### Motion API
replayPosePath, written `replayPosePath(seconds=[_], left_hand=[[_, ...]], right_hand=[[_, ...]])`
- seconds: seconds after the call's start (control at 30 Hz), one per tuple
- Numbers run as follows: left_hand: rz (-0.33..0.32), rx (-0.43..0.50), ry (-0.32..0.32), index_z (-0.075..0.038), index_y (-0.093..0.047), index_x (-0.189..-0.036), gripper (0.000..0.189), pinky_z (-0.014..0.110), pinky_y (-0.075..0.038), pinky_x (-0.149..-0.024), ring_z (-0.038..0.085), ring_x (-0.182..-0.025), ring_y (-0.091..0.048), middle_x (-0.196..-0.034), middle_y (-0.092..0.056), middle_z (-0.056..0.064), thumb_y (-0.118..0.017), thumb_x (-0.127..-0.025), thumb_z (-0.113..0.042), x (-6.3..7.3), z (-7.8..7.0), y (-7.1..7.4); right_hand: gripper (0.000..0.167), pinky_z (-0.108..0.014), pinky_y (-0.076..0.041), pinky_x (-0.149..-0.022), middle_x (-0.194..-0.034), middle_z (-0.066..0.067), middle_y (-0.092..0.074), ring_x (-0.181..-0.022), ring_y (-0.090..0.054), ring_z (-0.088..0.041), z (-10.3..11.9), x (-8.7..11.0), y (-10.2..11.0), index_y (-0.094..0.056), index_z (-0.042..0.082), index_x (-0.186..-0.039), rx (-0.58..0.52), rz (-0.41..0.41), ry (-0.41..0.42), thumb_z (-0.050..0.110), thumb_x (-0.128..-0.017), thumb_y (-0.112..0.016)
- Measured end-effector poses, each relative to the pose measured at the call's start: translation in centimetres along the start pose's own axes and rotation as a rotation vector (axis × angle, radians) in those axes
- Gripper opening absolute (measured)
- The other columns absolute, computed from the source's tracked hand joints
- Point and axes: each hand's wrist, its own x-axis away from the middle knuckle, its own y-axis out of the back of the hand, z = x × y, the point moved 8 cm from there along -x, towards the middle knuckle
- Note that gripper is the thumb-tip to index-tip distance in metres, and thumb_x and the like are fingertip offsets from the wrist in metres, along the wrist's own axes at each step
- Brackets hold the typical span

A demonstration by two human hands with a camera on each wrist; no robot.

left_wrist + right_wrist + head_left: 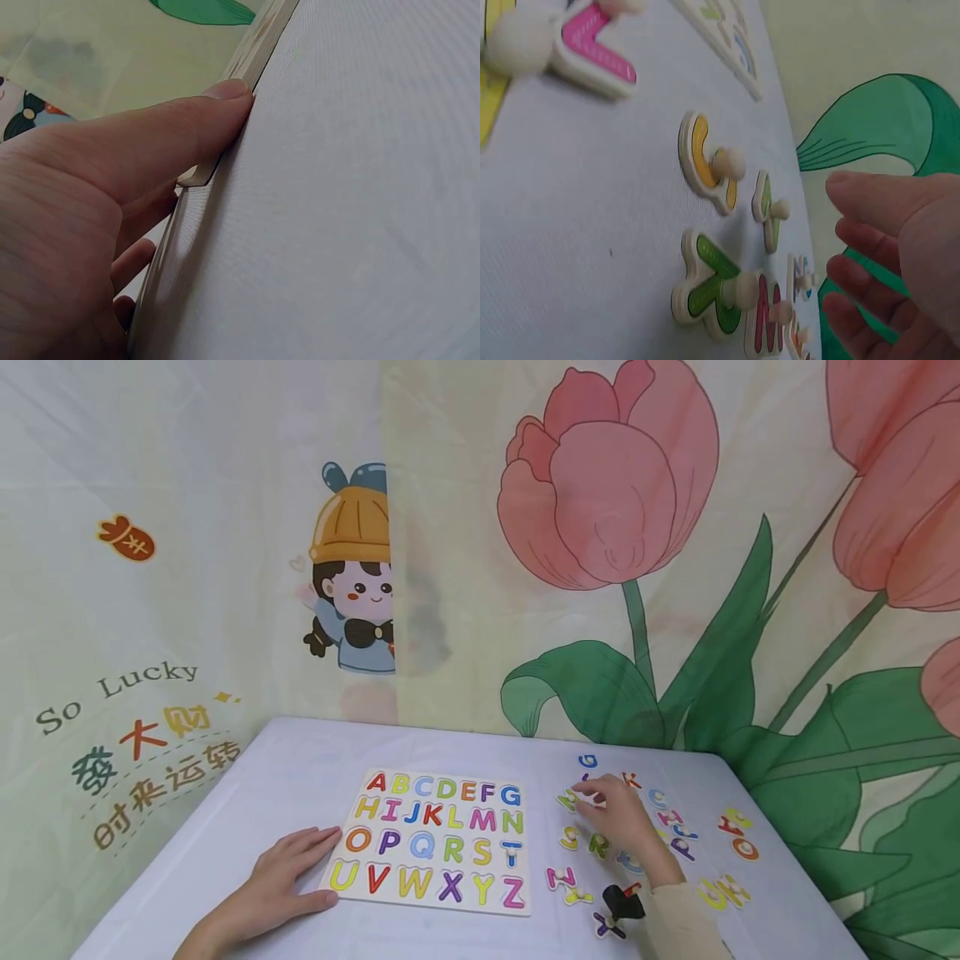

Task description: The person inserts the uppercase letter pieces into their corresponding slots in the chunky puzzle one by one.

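A wooden alphabet board [420, 902] with coloured letters lies on the white table. My left hand [281, 877] rests beside its left edge, fingers extended; in the left wrist view the thumb [172, 131] touches the board's side. My right hand [618, 814] is over the loose letters right of the board, its fingertips by a green N piece [567, 799]. In the right wrist view its fingers [862, 277] are loosely bent with nothing between them, and the N piece stays on the table. A yellow S piece [570, 837] and a green R piece [598, 846] lie nearer me.
A knobbed T piece [512, 853] sits in the board. Pink Z [560, 878], yellow Y [577, 895] and purple X [609, 926] pieces lie near the front. Several more lie farther right, including an orange O [746, 849]. A printed curtain [465, 610] hangs behind the table.
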Motion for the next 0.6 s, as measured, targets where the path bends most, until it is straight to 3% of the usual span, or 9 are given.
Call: replayPosePath(seconds=[0.1,0.23,0.4,0.6], left_hand=[[-0.001,0.004,0.000,-0.015,-0.058,-0.154,0.087,0.066,-0.029,-0.107,0.039,-0.144,-0.041,-0.157,-0.055,0.008,-0.084,-0.083,-0.059,-0.1,-0.1,0.0],[0.005,0.017,0.011,-0.015,-0.058,-0.154,0.087,0.066,-0.029,-0.108,0.039,-0.145,-0.040,-0.157,-0.055,0.008,-0.083,-0.083,-0.059,0.0,-0.1,0.0],[0.008,0.015,0.012,-0.015,-0.059,-0.154,0.088,0.066,-0.029,-0.108,0.039,-0.144,-0.041,-0.157,-0.055,0.008,-0.085,-0.082,-0.059,0.2,-0.1,-0.1],[-0.016,-0.011,-0.020,-0.015,-0.059,-0.153,0.086,0.063,-0.031,-0.107,0.039,-0.142,-0.043,-0.155,-0.057,0.007,-0.085,-0.082,-0.058,0.2,-0.3,0.2]], right_hand=[[0.027,-0.035,-0.059,-0.081,-0.121,-0.008,-0.070,-0.112,-0.064,-0.031,-1.4,-1.1,-0.4,-0.079,0.012,-0.123,0.005,0.056,-0.003,0.012,-0.096,-0.079],[0.023,-0.032,-0.058,-0.076,-0.115,-0.006,-0.070,-0.107,-0.063,-0.027,-2.5,-2.3,-1.2,-0.081,0.013,-0.118,0.008,0.102,0.003,0.011,-0.095,-0.079],[0.020,-0.034,-0.055,-0.082,-0.103,0.002,-0.069,-0.096,-0.060,-0.018,-3.3,-3.1,-2.1,-0.082,0.016,-0.114,0.029,0.137,0.011,0.011,-0.095,-0.081],[0.016,-0.040,-0.056,-0.090,-0.101,0.003,-0.068,-0.095,-0.062,-0.016,-4.0,-3.3,-2.8,-0.082,0.016,-0.111,0.000,0.131,-0.018,0.011,-0.096,-0.080]])
